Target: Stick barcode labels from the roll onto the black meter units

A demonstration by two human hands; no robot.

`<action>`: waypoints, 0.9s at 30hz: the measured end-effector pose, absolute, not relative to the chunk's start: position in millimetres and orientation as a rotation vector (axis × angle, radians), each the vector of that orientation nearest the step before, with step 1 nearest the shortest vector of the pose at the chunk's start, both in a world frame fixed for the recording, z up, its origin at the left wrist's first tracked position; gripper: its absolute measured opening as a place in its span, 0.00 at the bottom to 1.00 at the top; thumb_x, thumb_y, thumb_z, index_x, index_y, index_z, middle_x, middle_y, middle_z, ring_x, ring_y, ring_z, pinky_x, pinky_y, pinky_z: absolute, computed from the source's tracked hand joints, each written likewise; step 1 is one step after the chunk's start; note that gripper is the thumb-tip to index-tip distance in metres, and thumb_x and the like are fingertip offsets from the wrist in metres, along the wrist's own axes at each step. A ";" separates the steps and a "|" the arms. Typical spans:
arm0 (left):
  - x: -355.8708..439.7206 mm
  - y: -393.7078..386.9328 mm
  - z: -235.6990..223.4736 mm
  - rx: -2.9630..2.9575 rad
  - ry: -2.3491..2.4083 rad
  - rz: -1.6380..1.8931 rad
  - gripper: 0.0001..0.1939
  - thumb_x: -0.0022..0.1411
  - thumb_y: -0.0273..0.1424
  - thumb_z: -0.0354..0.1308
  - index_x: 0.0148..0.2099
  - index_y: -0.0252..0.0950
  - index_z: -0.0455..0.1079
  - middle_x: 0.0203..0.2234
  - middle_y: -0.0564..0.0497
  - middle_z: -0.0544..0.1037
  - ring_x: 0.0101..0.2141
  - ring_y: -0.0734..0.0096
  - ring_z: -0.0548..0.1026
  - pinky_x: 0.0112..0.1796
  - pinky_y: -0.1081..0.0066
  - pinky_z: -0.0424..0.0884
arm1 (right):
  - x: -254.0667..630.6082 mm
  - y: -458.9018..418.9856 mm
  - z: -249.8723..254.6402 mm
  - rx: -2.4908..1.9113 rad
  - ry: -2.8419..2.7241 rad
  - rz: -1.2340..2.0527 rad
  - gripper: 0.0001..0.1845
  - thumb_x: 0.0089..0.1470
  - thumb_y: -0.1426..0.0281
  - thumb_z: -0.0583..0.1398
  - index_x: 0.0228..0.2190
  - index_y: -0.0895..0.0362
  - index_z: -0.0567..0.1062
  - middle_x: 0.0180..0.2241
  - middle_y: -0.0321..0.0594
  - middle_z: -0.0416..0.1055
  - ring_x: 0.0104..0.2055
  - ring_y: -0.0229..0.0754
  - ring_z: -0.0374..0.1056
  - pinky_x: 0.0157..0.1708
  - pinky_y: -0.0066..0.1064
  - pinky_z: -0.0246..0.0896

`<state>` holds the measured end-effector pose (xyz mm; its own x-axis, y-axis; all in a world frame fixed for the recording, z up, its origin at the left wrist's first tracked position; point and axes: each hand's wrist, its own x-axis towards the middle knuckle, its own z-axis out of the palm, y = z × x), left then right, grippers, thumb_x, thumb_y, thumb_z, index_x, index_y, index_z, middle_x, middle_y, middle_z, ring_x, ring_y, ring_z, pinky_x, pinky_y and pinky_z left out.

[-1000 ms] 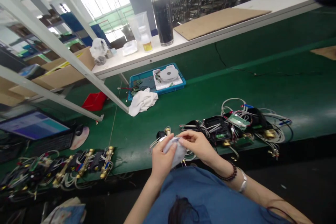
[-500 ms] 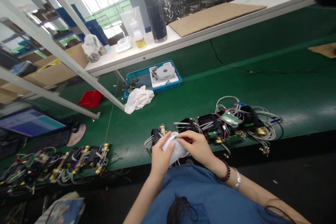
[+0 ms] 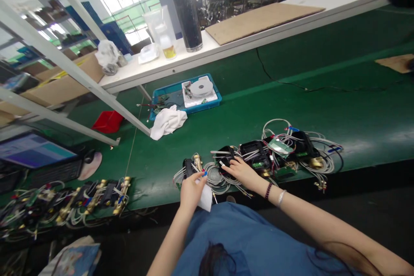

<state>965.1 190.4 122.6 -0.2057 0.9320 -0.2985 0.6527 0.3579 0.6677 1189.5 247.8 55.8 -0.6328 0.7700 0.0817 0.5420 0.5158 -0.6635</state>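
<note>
My left hand (image 3: 190, 188) holds a small white sheet or bag (image 3: 206, 198) near the front edge of the green belt (image 3: 252, 112). A small blue piece shows at its fingertips. My right hand (image 3: 239, 170) reaches forward and rests on a black module (image 3: 226, 155) with grey and white wires coiled around it. Whether the fingers grip the module cannot be made out. A row of similar black modules with brass fittings (image 3: 291, 148) lies just to the right.
Another bundle of wired brass assemblies (image 3: 80, 200) lies at the front left. A white cloth (image 3: 168, 121) and a blue tray (image 3: 184, 95) sit farther back, and a red bin (image 3: 108, 121) beside a slanted metal frame. A laptop (image 3: 35, 153) is at the left.
My right hand let go of the white piece and moved forward onto the black module. My left hand kept the white piece and lowered it slightly. The view shifted left.
</note>
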 end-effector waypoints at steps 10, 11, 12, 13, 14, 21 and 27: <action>1008.4 211.3 92.2 1.780 1.816 0.051 0.26 0.60 0.32 0.61 0.59 0.36 0.62 0.48 0.43 0.75 0.46 0.60 0.75 0.49 0.56 0.69 | 1195.2 275.0 72.2 -1.125 -2.179 1.176 0.33 0.43 0.81 0.60 0.53 0.55 0.68 0.27 0.32 0.72 0.30 0.37 0.69 0.34 0.28 0.65; 1008.7 215.3 89.7 1.798 1.815 0.036 0.24 0.61 0.33 0.60 0.59 0.35 0.63 0.48 0.43 0.75 0.46 0.60 0.75 0.48 0.56 0.69 | 1194.9 276.8 73.1 -1.131 -2.127 1.197 0.33 0.43 0.80 0.61 0.53 0.55 0.67 0.26 0.30 0.72 0.29 0.37 0.69 0.33 0.28 0.65; 1008.4 219.9 87.6 1.814 1.812 0.024 0.23 0.62 0.34 0.59 0.57 0.35 0.64 0.47 0.44 0.75 0.46 0.61 0.75 0.48 0.56 0.70 | 1194.8 278.3 73.7 -1.146 -2.068 1.196 0.33 0.43 0.79 0.61 0.53 0.55 0.67 0.27 0.31 0.72 0.31 0.37 0.70 0.35 0.29 0.65; 1007.7 225.0 86.0 1.828 1.807 0.014 0.21 0.62 0.35 0.59 0.56 0.34 0.65 0.46 0.44 0.76 0.46 0.61 0.75 0.48 0.56 0.70 | 1195.0 279.4 73.9 -1.170 -2.003 1.176 0.32 0.44 0.78 0.62 0.53 0.55 0.67 0.30 0.33 0.73 0.35 0.38 0.70 0.39 0.31 0.65; 1006.7 230.4 84.9 1.840 1.804 0.007 0.21 0.62 0.36 0.58 0.56 0.34 0.65 0.46 0.44 0.76 0.45 0.61 0.75 0.47 0.56 0.70 | 1195.6 280.0 74.0 -1.202 -1.932 1.138 0.29 0.46 0.76 0.62 0.51 0.55 0.69 0.35 0.36 0.73 0.40 0.40 0.70 0.44 0.34 0.64; 999.1 258.9 81.4 1.882 1.827 -0.039 0.21 0.62 0.40 0.57 0.52 0.32 0.67 0.42 0.44 0.76 0.43 0.62 0.75 0.46 0.56 0.70 | 1194.5 279.0 66.7 -1.383 -1.604 1.045 0.11 0.59 0.64 0.57 0.35 0.60 0.72 0.36 0.38 0.71 0.40 0.40 0.68 0.43 0.40 0.65; 996.2 256.5 76.4 1.908 1.833 -0.073 0.18 0.64 0.39 0.56 0.50 0.32 0.67 0.39 0.46 0.76 0.41 0.64 0.75 0.44 0.58 0.71 | 1175.5 289.5 62.1 -1.385 -1.548 1.186 0.15 0.60 0.63 0.57 0.44 0.60 0.70 0.35 0.37 0.71 0.33 0.36 0.69 0.36 0.35 0.68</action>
<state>996.2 256.5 76.4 0.0970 0.9255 -0.3662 0.9518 0.0213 0.3061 1175.5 289.5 62.1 -0.1513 0.9869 -0.0560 0.3113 -0.0062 -0.9503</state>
